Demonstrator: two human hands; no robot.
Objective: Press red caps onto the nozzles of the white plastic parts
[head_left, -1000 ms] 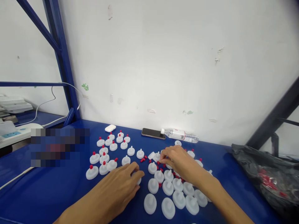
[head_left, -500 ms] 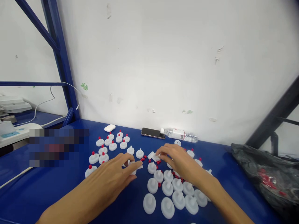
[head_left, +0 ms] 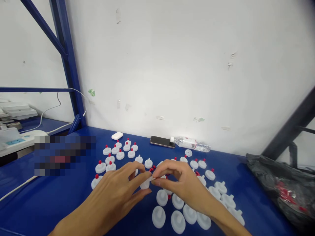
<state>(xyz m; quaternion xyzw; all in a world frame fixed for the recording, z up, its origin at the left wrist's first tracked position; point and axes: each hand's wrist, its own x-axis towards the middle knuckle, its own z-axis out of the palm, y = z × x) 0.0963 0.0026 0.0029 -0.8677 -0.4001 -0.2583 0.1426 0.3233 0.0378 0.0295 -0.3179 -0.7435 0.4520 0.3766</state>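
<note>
My left hand (head_left: 123,183) grips a white plastic nozzle cap (head_left: 145,184) between thumb and fingers, its narrow end towards the right. My right hand (head_left: 177,178) is closed in a pinch at that end, on a small pale piece (head_left: 153,178) mostly hidden by the fingertips. Around the hands lie several white nozzle caps without red tips (head_left: 158,217). Small loose red tips (head_left: 153,168) lie just beyond the fingers. To the left stand several white nozzle caps with red tips (head_left: 100,166); others with red tips (head_left: 210,174) are at the right.
A phone (head_left: 162,142) and a clear plastic bottle (head_left: 190,143) lie by the wall. A white rounded case (head_left: 117,136) is left of them. A black plastic bag (head_left: 273,183) with red pieces sits at the right. Blue frame posts (head_left: 71,65) and a power strip (head_left: 24,141) are at the left.
My right hand has moved left from the small white pieces behind the caps to the cap in my left hand. My left hand still holds its cap. The view has shifted slightly.
</note>
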